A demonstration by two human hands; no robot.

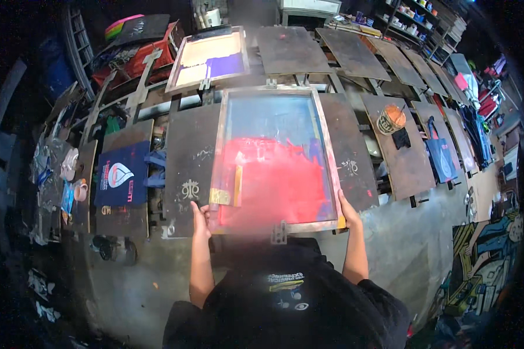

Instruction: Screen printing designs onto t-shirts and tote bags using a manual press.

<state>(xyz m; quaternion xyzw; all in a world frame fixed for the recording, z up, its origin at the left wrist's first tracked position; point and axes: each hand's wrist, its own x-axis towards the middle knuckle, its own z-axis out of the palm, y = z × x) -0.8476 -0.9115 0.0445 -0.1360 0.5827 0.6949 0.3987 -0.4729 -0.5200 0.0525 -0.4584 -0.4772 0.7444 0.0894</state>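
Observation:
A wooden-framed printing screen (326, 151) lies in front of me over a dark board (189, 145), its mesh blue-grey above and coated with red ink (285, 180) below. My left hand (200, 221) grips its lower left side, fingers curled at the edge. My right hand (349, 214) holds the lower right side, thumb along the frame. A narrow yellowish tool (237, 186) rests inside the screen at the left. A metal clamp (278, 232) shows at the near edge, partly hazed by a blurry streak.
Rows of boards (291, 49) surround me. A second screen (215, 46) with cream and purple ink stands behind. A navy printed bag (119, 174) lies left; an orange ink bucket (390, 119) and blue bag (439, 157) lie right. A cluttered shelf (407, 17) is at the back.

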